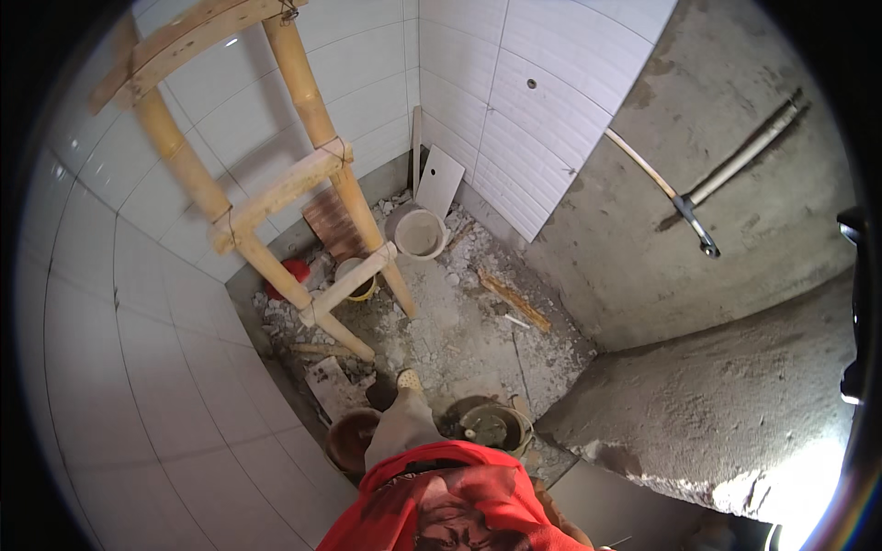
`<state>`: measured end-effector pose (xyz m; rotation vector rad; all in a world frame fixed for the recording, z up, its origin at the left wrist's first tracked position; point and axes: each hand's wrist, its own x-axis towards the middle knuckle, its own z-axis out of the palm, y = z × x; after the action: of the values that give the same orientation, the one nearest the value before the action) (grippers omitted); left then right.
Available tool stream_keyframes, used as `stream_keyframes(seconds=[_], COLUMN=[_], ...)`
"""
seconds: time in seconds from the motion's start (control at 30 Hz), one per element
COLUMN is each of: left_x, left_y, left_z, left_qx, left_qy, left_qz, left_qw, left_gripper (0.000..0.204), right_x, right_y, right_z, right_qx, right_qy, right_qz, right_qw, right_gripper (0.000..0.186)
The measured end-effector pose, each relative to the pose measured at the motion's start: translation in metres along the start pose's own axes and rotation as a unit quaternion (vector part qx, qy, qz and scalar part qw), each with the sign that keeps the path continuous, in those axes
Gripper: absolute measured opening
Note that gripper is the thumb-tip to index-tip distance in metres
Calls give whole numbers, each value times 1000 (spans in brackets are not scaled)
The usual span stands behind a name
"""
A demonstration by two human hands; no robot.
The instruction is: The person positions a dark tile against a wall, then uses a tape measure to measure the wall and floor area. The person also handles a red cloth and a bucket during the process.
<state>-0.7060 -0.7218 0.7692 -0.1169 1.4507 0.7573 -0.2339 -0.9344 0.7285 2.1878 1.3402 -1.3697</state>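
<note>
Neither of my hands shows. A bit of my bare right arm (pixel 560 519) appears beside the red top at the lower edge, its hand hidden. Close to my leg stands a bucket (pixel 527 430) with grey wet contents and a light round thing inside. On the other side of that leg is a reddish-brown tub (pixel 340 443), partly covered by my clothing. My light-coloured shoe (pixel 409 378) rests on the rubble-strewn floor (pixel 441 321). Ahead to the left, a ladder of bamboo poles and wooden rungs (pixel 308 96) leans at the white tiled wall (pixel 147 294).
A pale bucket (pixel 397 228) and white panel (pixel 439 184) occupy the far corner. Behind the ladder are a smaller bucket (pixel 369 292), brown board (pixel 329 220) and red object (pixel 294 272). A wood strip (pixel 516 303) lies rightward. Pipes (pixel 749 156) cross the bare cement wall (pixel 634 266).
</note>
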Motion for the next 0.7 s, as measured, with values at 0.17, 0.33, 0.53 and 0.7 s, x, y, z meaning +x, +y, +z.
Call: stream_keyframes(seconds=[0.17, 0.33, 0.53, 0.7], left_x=[63, 101, 75, -36], left_y=[107, 185, 313, 516], left_z=[-20, -16, 48, 171], left_qx=[33, 42, 57, 64], left_qy=[9, 4, -17, -126], left_qz=[-2, 14, 144, 487], left_qw=[999, 999, 988, 862], left_gripper=[32, 32, 31, 30], right_x=[85, 119, 144, 136], right_y=[-158, -260, -273, -284], right_z=[-43, -81, -66, -83], right_qx=[169, 343, 241, 383], right_qy=[113, 63, 123, 77], right_qz=[-32, 85, 66, 107], right_qw=[979, 933, 961, 914], right_gripper=[44, 46, 46, 46])
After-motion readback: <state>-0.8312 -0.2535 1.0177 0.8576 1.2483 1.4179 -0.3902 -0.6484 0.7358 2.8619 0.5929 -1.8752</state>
